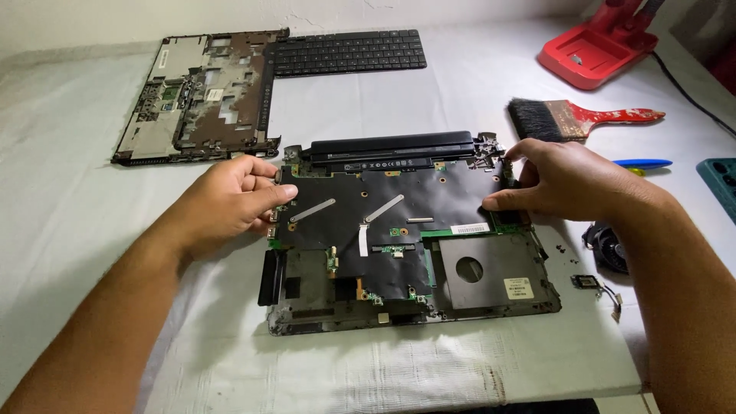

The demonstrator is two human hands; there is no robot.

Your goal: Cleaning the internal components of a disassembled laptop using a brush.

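On a white cloth-covered surface (69, 222), seen from the head camera, I have both hands on the two ends of an opened laptop base (491, 307). My left hand (230, 201) is curled, thumb and fingers closed on the left edge of the black-shielded circuit board (383, 222); my right hand (571, 182) pinches the board's right edge near the hinge, thumb flat along its top face. I judge a grip at opposite ends keeps the board level, so it does not twist or snag in its tray. The board lies inside the base, just in front of the long black battery bar (387, 145) at the rear.

Labels are few. A small white rectangular sticker (469, 228) sits on a green strip at the board's lower right edge. Another pale square sticker (519, 288) sits on the grey metal cover with its round hole. Printing on the battery is too small to tell.

Set apart at the far left lies the removed top cover (195, 96), with the black keyboard (349, 52) beside it, both out of the hands' way. A red-handled brush (583, 119) rests near my right hand, and a red stand (598, 46) is beyond it. A small black fan (609, 247) and a loose connector part (586, 282) lie beside the base's right side.
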